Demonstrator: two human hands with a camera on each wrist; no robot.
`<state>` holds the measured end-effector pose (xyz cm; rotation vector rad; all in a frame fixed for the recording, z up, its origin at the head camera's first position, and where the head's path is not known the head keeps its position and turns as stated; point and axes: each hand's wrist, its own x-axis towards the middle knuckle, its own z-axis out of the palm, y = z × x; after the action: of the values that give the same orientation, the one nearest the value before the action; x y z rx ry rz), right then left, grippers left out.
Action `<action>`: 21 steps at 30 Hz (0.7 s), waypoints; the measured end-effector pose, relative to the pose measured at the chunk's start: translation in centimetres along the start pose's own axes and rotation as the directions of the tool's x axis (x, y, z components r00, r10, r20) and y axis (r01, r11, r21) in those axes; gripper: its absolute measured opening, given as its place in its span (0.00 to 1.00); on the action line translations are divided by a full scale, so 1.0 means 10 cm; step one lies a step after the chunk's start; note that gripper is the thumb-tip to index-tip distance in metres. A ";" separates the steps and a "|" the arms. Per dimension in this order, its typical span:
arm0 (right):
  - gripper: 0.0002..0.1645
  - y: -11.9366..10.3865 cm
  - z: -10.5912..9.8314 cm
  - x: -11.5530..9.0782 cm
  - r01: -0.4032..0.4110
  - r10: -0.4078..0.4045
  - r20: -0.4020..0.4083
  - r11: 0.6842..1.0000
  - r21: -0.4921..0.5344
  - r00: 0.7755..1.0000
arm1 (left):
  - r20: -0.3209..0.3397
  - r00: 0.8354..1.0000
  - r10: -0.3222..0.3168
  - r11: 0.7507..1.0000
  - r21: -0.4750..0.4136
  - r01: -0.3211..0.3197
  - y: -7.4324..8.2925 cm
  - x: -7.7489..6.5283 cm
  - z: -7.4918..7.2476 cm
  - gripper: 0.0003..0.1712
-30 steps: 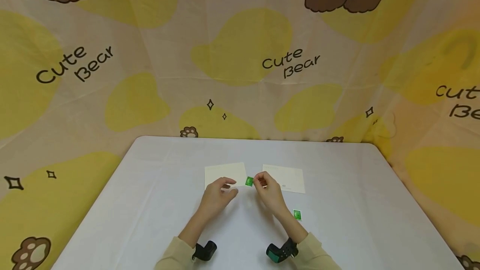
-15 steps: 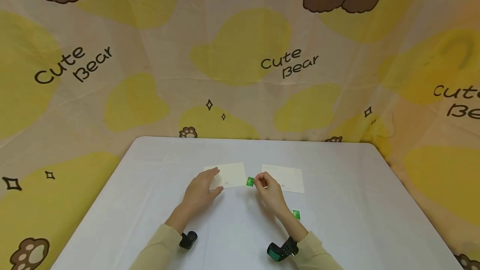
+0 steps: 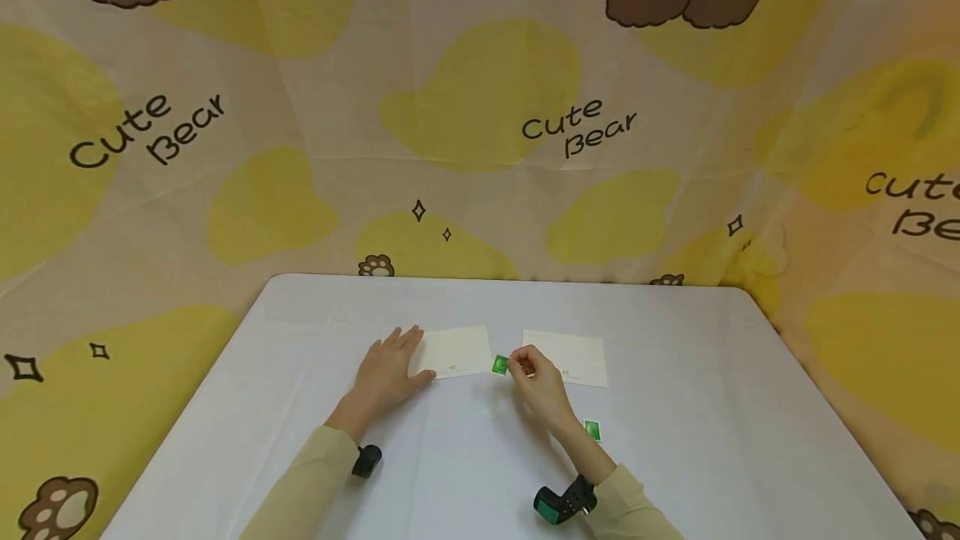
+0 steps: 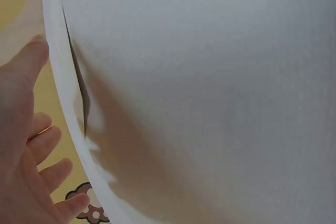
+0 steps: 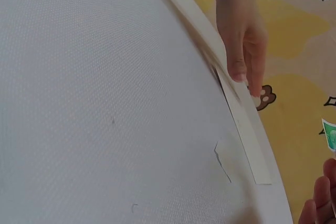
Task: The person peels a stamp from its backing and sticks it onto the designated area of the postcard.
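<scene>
My right hand (image 3: 538,386) pinches a small green stamp (image 3: 499,364) with a white border by its right edge. In the right wrist view the stamp (image 5: 329,135) stands up above the fingertips (image 5: 331,169). Just left of it lies a cream paper card (image 3: 463,348) with tiny print near its lower edge. At that card's left end is my left hand (image 3: 386,373), fingers spread and thumb near the lower corner. The left wrist view shows this card (image 4: 73,72) nearly edge-on, beside the left hand (image 4: 21,145).
A second cream card (image 3: 581,355) lies partly behind the right hand. Another green stamp (image 3: 592,430) rests on the white table (image 3: 712,407) beside the right forearm. In the right wrist view a thin whitish scrap (image 5: 224,163) lies near the left card. A patterned cloth (image 3: 480,107) hangs behind.
The left hand has moved left, away from the stamp to the left end of the card, its fingers spreading and uncovering the print. The right hand stays put with the stamp.
</scene>
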<state>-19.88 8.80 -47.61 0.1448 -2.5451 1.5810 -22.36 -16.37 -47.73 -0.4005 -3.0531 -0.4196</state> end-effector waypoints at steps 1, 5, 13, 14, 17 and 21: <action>0.03 0.00 0.00 0.00 -0.001 0.001 0.001 1.000 0.002 1.000 | 0.009 1.000 -0.001 1.000 0.002 0.001 0.00 0.00 0.00 0.45; 0.03 0.00 0.00 0.00 -0.012 0.012 0.006 1.000 0.008 1.000 | 0.027 1.000 -0.004 1.000 0.014 0.003 -0.02 0.00 0.00 0.45; 0.02 0.01 0.01 0.01 -0.018 0.018 0.014 1.000 0.015 1.000 | 0.065 0.998 -0.014 1.000 0.018 0.012 -0.07 0.03 0.05 0.46; 0.02 0.02 0.01 0.01 -0.015 0.014 0.017 1.000 0.012 1.000 | 0.071 0.997 -0.015 1.000 0.022 0.013 -0.07 0.04 0.06 0.46; 0.02 0.02 0.00 0.04 -0.001 0.001 0.023 1.000 0.009 1.000 | 0.083 0.996 -0.017 0.999 0.037 0.014 -0.09 0.05 0.07 0.46; 0.02 0.04 -0.01 0.09 0.017 -0.017 0.020 1.000 0.004 1.000 | 0.089 0.996 -0.017 0.999 0.042 0.013 -0.09 0.06 0.08 0.46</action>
<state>-20.83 9.01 -47.77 0.1832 -2.5497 1.5864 -23.16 -16.86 -48.75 -0.4061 -3.1470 -0.3475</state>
